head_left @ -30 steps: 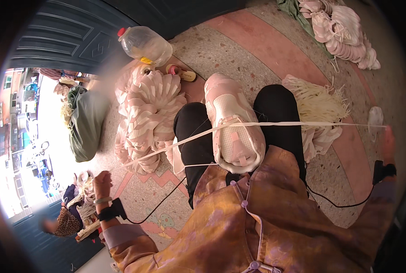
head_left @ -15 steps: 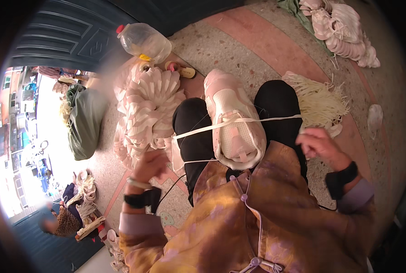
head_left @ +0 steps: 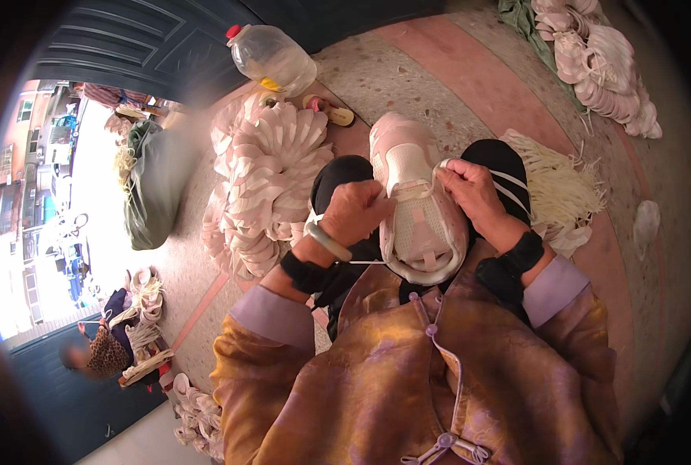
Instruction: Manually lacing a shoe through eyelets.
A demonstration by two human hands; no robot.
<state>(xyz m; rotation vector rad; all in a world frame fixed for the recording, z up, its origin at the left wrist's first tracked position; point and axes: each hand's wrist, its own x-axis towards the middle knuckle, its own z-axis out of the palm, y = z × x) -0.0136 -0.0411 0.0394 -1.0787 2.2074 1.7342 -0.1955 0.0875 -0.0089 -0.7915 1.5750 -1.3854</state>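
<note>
A pale pink and white shoe upper (head_left: 424, 232) rests between my black-clad knees, toe pointing away from me and collar toward my body. My right hand (head_left: 473, 190) pinches a white shoelace (head_left: 508, 182) at the right eyelet edge; its loose length trails over my right knee. At the left eyelet edge, my left hand (head_left: 353, 208) is closed with thumb and fingers together. Whatever it grips is hidden by the fingers. A thin white strand runs below my left wrist toward the collar.
Left of my knees lies a fanned heap of shoe uppers (head_left: 264, 163). A bundle of cream laces (head_left: 558, 190) lies on the right. Beyond are a clear jug (head_left: 275, 60), a sandal (head_left: 330, 111), another upper pile (head_left: 593, 66) and a green sack (head_left: 151, 186). A person (head_left: 109, 345) sits at left.
Both hands have moved inward from beyond my knees to the shoe's eyelet edges. The lace, earlier stretched sideways across both knees, now hangs from my right hand over the right knee.
</note>
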